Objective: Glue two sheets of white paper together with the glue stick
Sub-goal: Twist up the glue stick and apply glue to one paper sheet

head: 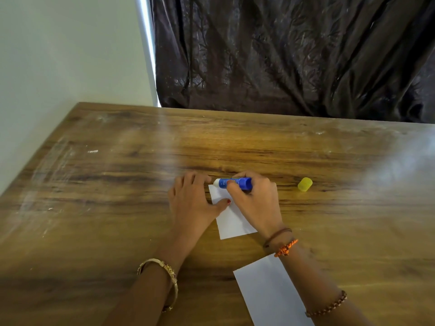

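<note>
Blue glue stick [235, 183], yellow cap [305, 184], white paper [231, 220], brown wood-grain table [117, 184]

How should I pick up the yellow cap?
The cap lies on its side on the table, alone, right of the right hand. Probably best to come from above and pinch its two rounded sides with thumb and finger; being round, it might roll if pushed.

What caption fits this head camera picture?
Right hand rubs glue stick on paper held by left hand.
</note>
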